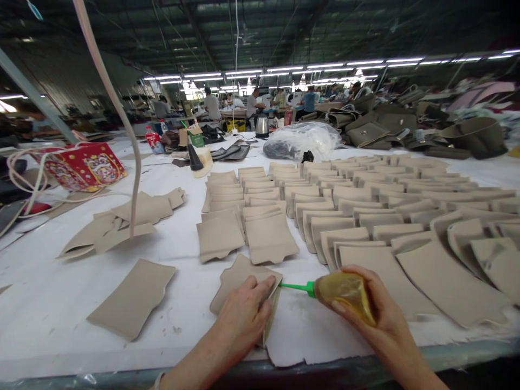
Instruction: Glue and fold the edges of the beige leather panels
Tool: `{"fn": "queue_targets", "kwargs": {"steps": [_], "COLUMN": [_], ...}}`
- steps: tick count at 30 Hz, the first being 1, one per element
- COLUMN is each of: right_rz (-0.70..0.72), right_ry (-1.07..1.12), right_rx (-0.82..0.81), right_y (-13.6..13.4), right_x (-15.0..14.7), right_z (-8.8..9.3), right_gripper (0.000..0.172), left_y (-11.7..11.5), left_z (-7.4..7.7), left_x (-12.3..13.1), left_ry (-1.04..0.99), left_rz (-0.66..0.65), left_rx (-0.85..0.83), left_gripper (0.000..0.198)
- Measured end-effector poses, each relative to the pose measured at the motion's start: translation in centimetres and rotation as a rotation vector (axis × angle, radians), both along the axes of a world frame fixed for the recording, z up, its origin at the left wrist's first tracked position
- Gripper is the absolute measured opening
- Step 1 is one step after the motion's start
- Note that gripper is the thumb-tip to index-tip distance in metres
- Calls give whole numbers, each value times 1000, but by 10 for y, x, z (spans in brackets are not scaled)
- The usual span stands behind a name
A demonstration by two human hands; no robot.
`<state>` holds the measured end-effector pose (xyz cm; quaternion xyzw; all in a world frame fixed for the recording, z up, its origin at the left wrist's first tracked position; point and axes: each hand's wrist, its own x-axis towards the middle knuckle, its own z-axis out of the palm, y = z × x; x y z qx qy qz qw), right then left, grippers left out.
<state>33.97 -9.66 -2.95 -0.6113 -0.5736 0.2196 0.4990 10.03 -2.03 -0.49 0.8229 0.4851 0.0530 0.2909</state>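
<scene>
My right hand is wrapped round a squeeze bottle of yellowish liquid with a green nozzle. The bottle lies tilted sideways, and its thin tip meets the edge of a beige leather-like panel. On that panel is my left hand, its index finger stretched along the top near the tip and the other fingers bent at the edge. Along the panel's right side a yellowish strip shows beneath my fingers. A separate matching panel lies flat to the left.
Overlapping rows of beige panels cover the table's middle and right. A loose pile lies at left, under a hanging hose. Farther back are a red patterned box, a clear plastic bag, a kettle and dark bags.
</scene>
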Motion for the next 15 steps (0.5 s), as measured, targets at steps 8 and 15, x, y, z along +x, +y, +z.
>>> {"fn": "queue_targets", "kwargs": {"steps": [8, 15], "right_rz": [29, 19], "right_ry": [-37, -83], "right_rx": [-1, 33], "right_y": [-6, -4], "right_x": [-1, 1], "right_z": [-1, -6], "right_gripper": [39, 38], "left_y": [0, -1], "left_z": [2, 0], "left_x": [1, -1], "left_ry": [-6, -25], "left_rz": [14, 23], "left_rx": [-1, 3], "left_gripper": [49, 49]}}
